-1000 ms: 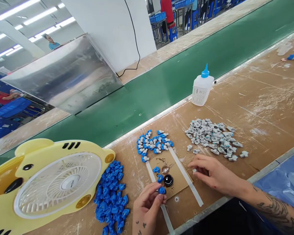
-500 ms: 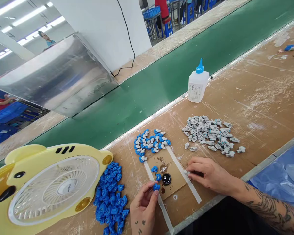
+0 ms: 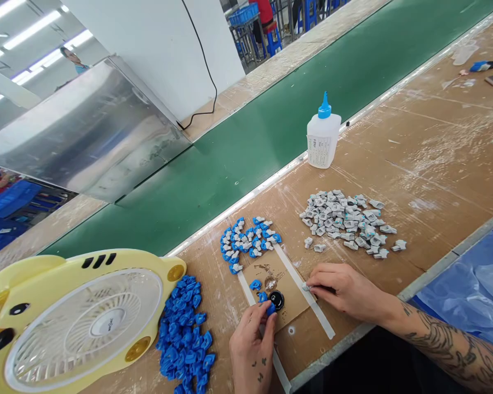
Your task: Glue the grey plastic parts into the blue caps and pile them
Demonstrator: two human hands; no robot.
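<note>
Between the thumb and fingers of my left hand (image 3: 252, 342) is a small blue plastic part (image 3: 271, 309), close beside a round black dish of dark liquid (image 3: 276, 300). My right hand (image 3: 339, 287) pinches a small grey plastic part (image 3: 305, 287) over the right tape strip (image 3: 322, 320). Two more blue parts lie on the taped cardboard piece (image 3: 293, 312), left of the dish. Joined blue-and-grey pieces (image 3: 246, 239) are grouped just beyond the cardboard. A heap of loose blue parts (image 3: 184, 334) lies to the left, and a heap of grey parts (image 3: 345, 219) to the right.
A yellow animal-shaped fan (image 3: 86, 323) lies at the left. A white bottle with a blue nozzle (image 3: 324, 137) stands near the green conveyor belt (image 3: 246, 148). Blue plastic sheeting (image 3: 468, 295) hangs beyond the table edge at right. Other people are in the background.
My left hand has moved right with the blue part, closer to the black dish. My right hand still pinches the grey part. The whole view has shifted slightly.
</note>
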